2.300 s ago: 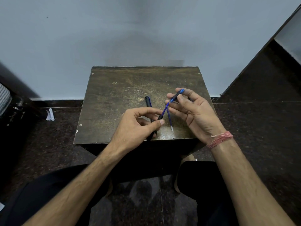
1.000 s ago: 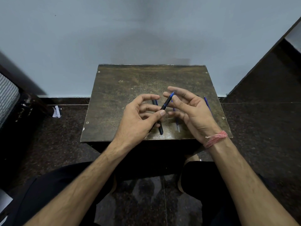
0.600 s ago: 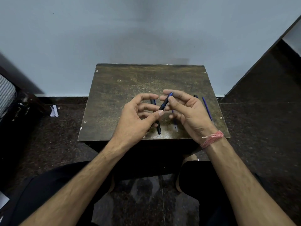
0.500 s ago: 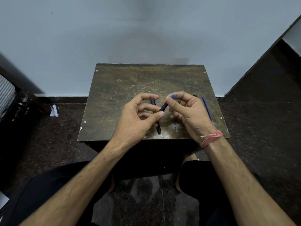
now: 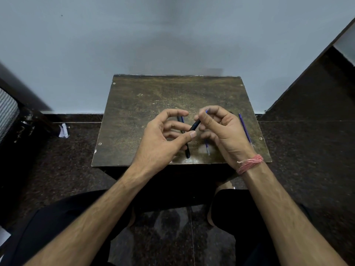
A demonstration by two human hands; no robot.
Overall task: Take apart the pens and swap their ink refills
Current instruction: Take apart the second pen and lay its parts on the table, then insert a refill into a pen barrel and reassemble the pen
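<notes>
Both hands hold one black pen barrel (image 5: 195, 125) above the small brown table (image 5: 146, 104). My left hand (image 5: 163, 141) pinches its lower end between thumb and fingers. My right hand (image 5: 224, 131) closes over its upper end, where a bit of blue (image 5: 206, 111) shows at the fingertips. Under my left hand a second dark pen (image 5: 187, 150) lies on the table, pointing at me. A blue refill (image 5: 207, 148) lies beneath my right hand, mostly hidden. Another blue refill (image 5: 244, 127) lies near the table's right edge.
The table stands against a pale wall. Dark stone floor surrounds it, with a scrap of white paper (image 5: 63, 130) at the left and a dark slanted panel (image 5: 315, 89) at the right. My knees in dark trousers are just below the table's near edge.
The blue refill that stuck far out of the barrel has gone in; my right hand has closed down over the barrel's upper end. A refill now lies at the table's right edge.
</notes>
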